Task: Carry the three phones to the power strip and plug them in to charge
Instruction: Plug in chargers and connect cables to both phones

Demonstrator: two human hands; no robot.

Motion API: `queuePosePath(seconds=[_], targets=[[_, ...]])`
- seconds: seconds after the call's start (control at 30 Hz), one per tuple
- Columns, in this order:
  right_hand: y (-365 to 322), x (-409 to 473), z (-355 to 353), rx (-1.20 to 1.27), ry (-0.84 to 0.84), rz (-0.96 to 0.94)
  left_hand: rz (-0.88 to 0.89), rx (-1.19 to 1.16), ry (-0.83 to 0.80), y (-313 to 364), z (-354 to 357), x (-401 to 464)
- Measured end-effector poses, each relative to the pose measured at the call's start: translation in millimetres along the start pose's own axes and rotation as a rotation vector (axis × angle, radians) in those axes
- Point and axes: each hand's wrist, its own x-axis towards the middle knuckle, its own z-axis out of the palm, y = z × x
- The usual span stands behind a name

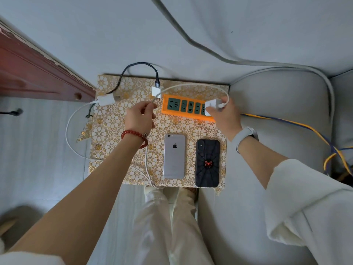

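An orange power strip [183, 107] lies at the back of a small table with a gold flower-patterned cover [112, 123]. My right hand [225, 115] grips a white charger block [212, 106] at the strip's right end. A white cable [191, 86] arcs from that block to my left hand [139, 119], which pinches its free end left of the strip. In front of the strip, two phones lie face down: a silver phone [174, 158] and a black phone with a red spider [207, 163]. No third phone is in view.
Two more white charger blocks lie on the table, one [106, 100] at the left edge and one [157, 90] behind the strip with a black cable [133, 66]. A grey sofa [282, 104] adjoins on the right, a dark red wooden door frame [38, 73] on the left.
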Motion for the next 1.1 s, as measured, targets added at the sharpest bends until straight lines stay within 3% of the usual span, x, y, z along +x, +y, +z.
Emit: queuePosePath(seconds=[0.3,0.53,0.8,0.93,1.1], targets=[[-3,-5,-4,-0.145,-0.145,-0.156,-0.022,-0.011,0.04,-3,-2,8],[-6,0,-9,-0.523,-0.098,-0.26,-0.075,-0.03,0.01,-11,0,8],[-19,1,-6,-0.61,-0.127,-0.213,-0.14,-0.143,-0.066,-8,-1,1],[-18,0,-4,-0.55,-0.147,-0.191,-0.136,-0.124,-0.158,-18,-12,-8],[-4,-17,5,-0.172,-0.123,-0.124,-0.195,-0.072,-0.242,-46,-22,-29]])
